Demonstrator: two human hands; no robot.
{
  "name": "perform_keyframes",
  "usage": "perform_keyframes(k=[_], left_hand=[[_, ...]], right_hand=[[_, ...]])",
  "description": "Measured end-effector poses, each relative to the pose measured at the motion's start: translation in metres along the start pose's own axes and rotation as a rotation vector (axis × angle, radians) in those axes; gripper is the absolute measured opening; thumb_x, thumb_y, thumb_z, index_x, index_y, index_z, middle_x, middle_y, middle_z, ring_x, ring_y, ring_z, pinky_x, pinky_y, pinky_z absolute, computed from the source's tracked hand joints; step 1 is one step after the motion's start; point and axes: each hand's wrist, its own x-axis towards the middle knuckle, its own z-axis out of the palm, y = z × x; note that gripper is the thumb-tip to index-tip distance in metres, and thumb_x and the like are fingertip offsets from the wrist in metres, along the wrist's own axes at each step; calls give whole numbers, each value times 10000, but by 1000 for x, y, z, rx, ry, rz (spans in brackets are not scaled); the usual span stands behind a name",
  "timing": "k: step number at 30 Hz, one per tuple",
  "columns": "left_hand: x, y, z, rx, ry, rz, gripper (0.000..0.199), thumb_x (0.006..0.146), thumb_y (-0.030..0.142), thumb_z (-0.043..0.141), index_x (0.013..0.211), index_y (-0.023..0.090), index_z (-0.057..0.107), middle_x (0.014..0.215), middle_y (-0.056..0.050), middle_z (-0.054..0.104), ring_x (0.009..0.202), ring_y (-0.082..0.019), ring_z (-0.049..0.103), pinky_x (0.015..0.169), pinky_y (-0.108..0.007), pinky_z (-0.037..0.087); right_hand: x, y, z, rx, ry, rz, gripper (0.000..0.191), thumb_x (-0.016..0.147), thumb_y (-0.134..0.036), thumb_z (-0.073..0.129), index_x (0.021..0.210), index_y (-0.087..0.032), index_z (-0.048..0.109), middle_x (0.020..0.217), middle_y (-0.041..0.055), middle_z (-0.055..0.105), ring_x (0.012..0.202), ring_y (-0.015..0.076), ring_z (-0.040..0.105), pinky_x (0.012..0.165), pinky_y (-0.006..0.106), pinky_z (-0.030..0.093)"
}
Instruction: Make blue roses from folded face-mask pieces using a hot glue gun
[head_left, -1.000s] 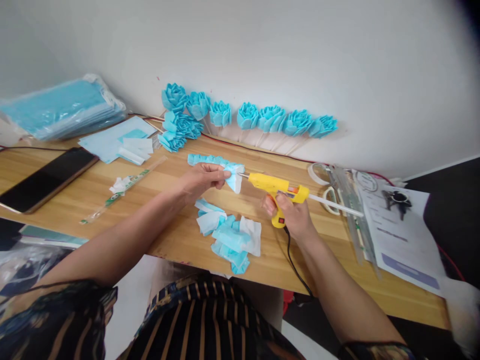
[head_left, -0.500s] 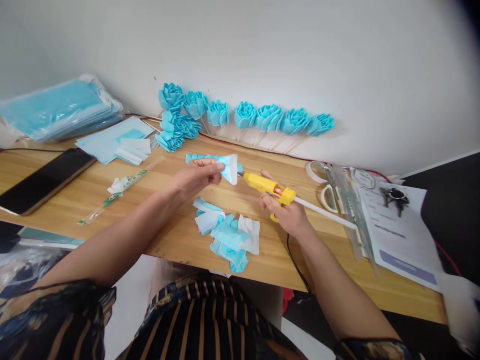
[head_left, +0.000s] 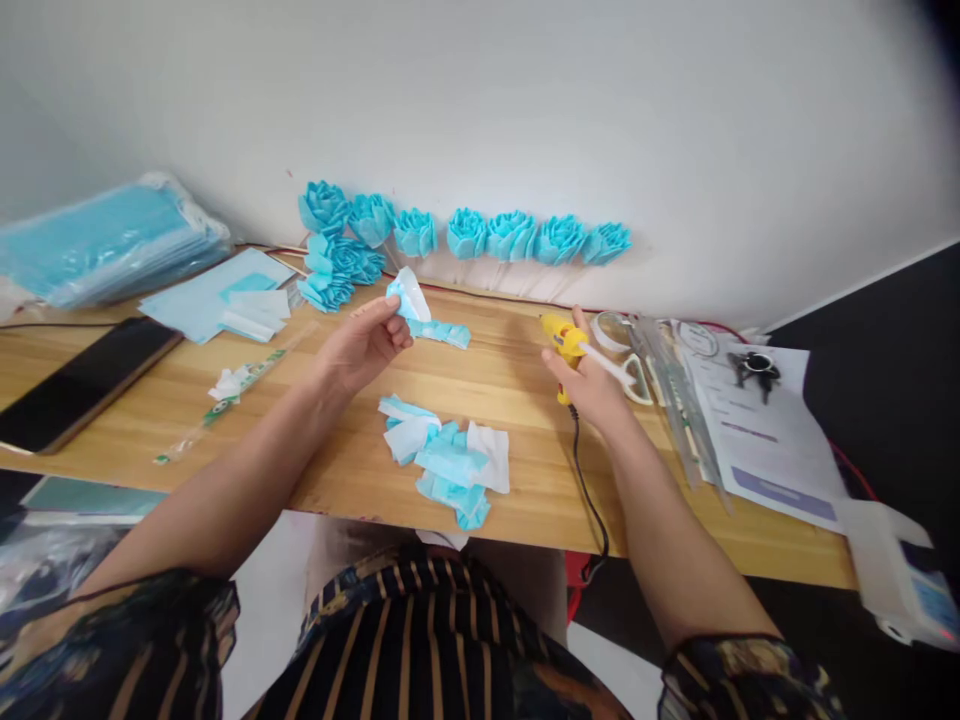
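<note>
Between the thumb and fingers of my left hand (head_left: 371, 340) is a small blue-and-white fabric piece (head_left: 409, 297), held up over the table. My right hand (head_left: 589, 380) grips a yellow hot glue gun (head_left: 564, 340), its nozzle pointing away and a white glue stick (head_left: 609, 366) sticking out of its back. Just behind the left hand lies a folded blue strip (head_left: 442, 332). Nearer the front edge is a loose pile of blue and white fabric pieces (head_left: 450, 460). Several blue fabric flowers (head_left: 511, 237) on thin sticks lean in a row against the wall.
On the left are a bag of blue masks (head_left: 112, 240), flat blue sheets (head_left: 187, 300), a phone (head_left: 82, 385) and a clear wrapper (head_left: 225, 400). Tape rolls (head_left: 611, 332), papers (head_left: 765, 440) and keys (head_left: 756, 368) lie right. The gun's black cord (head_left: 589, 490) hangs over the front edge.
The glue gun has been drawn away to the right from the fabric piece and turned to point more forward. My left hand has moved left with the piece, which is now tilted.
</note>
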Motion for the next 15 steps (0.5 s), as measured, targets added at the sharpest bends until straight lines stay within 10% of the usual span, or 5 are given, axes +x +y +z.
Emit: perform_keyframes(k=[8,15], left_hand=[[-4,-9,4,88,-43,-1,351,727,293,807,587,158,516,509,43,484,509,-76,477,562,-223,427],[-16,-18,17,212,-167,-1,376,704,362,819,545,141,560,514,16,510,519,-74,448,557,-231,376]], right_hand=[[-3,27,-65,-858,-398,-98,610,826,-374,664,1364,-111,546,1035,196,748,897,358,702,719,419,533],[-2,-26,-40,-355,-72,-328,466,915,-293,526,1376,-225,549,1170,109,724,1106,306,669,978,516,514]])
